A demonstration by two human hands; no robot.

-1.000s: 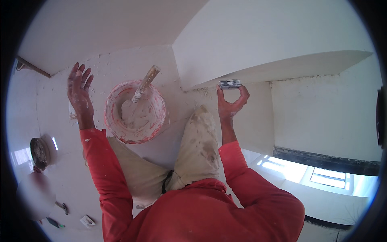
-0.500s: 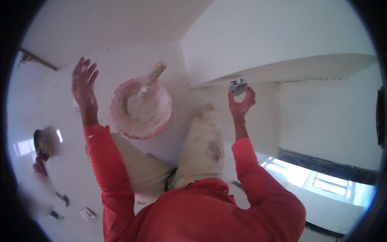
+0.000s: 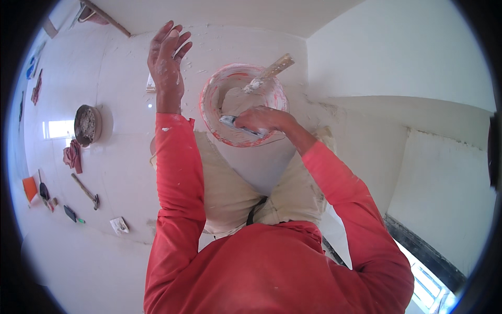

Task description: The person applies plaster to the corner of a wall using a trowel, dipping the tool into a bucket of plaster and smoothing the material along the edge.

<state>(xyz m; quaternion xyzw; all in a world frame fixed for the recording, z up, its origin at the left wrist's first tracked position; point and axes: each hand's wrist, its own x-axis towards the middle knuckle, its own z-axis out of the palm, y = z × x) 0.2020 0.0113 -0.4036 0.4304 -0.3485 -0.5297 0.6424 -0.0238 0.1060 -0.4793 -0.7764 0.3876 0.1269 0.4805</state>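
Note:
My right hand point(image 3: 259, 119) is over the bucket, closed round a putty scraper point(image 3: 228, 121). The scraper's thin metal edge shows on either side of my fingers, low over the paste; whether it touches cannot be made out. Thick off-white paste point(image 3: 234, 99) lies inside the bucket point(image 3: 208, 107), whose red wall is smeared with white. A wooden stick point(image 3: 277, 66) leans over the far right rim, its lower end coated in paste. Left of the bucket, my left hand point(image 3: 167, 63) is raised, fingers apart and slightly bent, with nothing in it and white specks on its skin.
On the pale floor at left are a round pan point(image 3: 88, 125) with crumbly material, a dark red cloth point(image 3: 73, 157), a hammer point(image 3: 86, 192) and a small white square item point(image 3: 119, 225). A white wall point(image 3: 402, 52) stands at right. My knees flank the bucket's near side.
My right hand has come from beside the wall at right, left into the bucket with the scraper. The view has shifted, bringing more of the left floor into sight. My left hand stays raised and empty.

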